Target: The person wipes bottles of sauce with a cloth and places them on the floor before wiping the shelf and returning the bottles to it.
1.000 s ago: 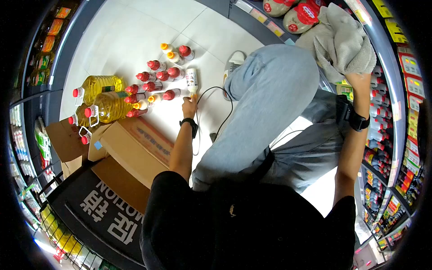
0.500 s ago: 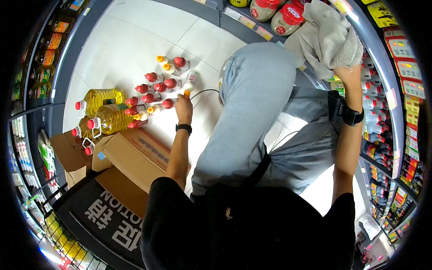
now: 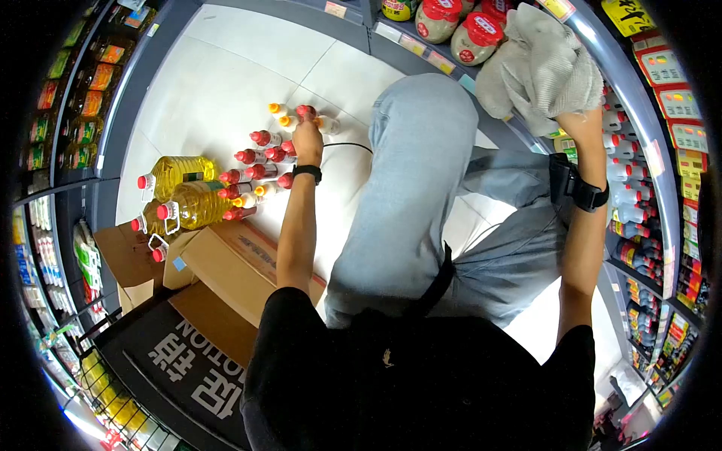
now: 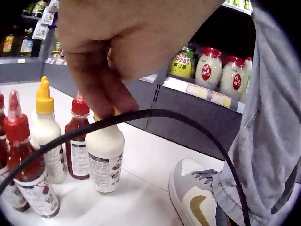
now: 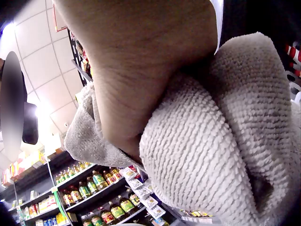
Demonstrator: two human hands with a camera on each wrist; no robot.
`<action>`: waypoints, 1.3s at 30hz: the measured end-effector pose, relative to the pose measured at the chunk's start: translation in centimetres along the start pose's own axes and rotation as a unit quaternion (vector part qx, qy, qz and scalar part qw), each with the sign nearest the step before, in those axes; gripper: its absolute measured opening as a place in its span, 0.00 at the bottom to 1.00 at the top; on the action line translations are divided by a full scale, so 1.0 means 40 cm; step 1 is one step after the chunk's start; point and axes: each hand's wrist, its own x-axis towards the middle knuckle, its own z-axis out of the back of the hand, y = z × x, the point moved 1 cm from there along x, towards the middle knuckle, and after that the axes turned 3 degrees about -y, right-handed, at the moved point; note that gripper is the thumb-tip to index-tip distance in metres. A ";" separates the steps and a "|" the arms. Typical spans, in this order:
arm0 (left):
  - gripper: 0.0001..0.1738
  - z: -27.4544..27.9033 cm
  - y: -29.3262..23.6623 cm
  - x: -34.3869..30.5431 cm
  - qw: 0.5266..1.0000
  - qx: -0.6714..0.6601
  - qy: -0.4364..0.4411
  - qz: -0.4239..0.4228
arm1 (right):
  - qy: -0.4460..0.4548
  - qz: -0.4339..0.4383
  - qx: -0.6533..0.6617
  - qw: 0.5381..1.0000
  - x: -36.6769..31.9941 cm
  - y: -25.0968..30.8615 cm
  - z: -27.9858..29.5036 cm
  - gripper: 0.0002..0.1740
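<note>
My left hand [image 3: 307, 143] reaches down to the floor, its fingers pinching the yellow cap of a white squeeze bottle [image 4: 105, 157]. The bottle stands upright, close to the floor, beside a red-capped sauce bottle [image 4: 79, 141] and another yellow-capped white bottle [image 4: 49, 136]. Red-capped bottles [image 3: 263, 171] with dark red sauce stand in rows left of this hand. At the shelf on the right, my right hand [image 3: 580, 126] grips a bunched grey cloth [image 3: 538, 75]. Ribbed folds of it fill much of the right wrist view, and the fingers are mostly hidden.
Large oil jugs [image 3: 186, 203] stand left of the sauce bottles, by an open cardboard box [image 3: 233, 252]. A black cable [image 4: 155, 113] loops past the left hand. Glass jars [image 3: 477, 39] with red lids sit on the low shelf ahead. A raised knee [image 3: 425, 113] is between the arms.
My left hand has moved forward with the white squeeze bottle, toward the farthest sauce bottles. The right hand still holds the cloth at the shelf. The head view has shifted slightly.
</note>
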 end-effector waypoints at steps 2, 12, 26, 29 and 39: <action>0.15 0.014 0.004 0.005 1.000 -0.003 -0.003 -0.006 | 0.015 -0.069 -0.023 0.997 0.001 0.017 0.009 0.45; 0.24 -0.052 0.035 0.010 1.000 0.022 0.020 0.010 | 0.019 -0.043 -0.006 0.999 -0.001 0.014 -0.009 0.45; 0.09 0.068 -0.192 -0.231 0.964 -0.240 -0.115 0.008 | -0.023 -0.083 -0.046 0.995 0.048 0.041 0.010 0.34; 0.04 0.132 -0.290 -0.266 0.942 -0.324 -0.076 -0.035 | -0.047 -0.032 -0.079 0.995 0.048 0.030 0.017 0.32; 0.28 0.629 -0.586 -0.057 0.751 -0.592 0.097 -0.277 | -0.125 -0.100 0.065 0.985 0.089 0.063 0.044 0.32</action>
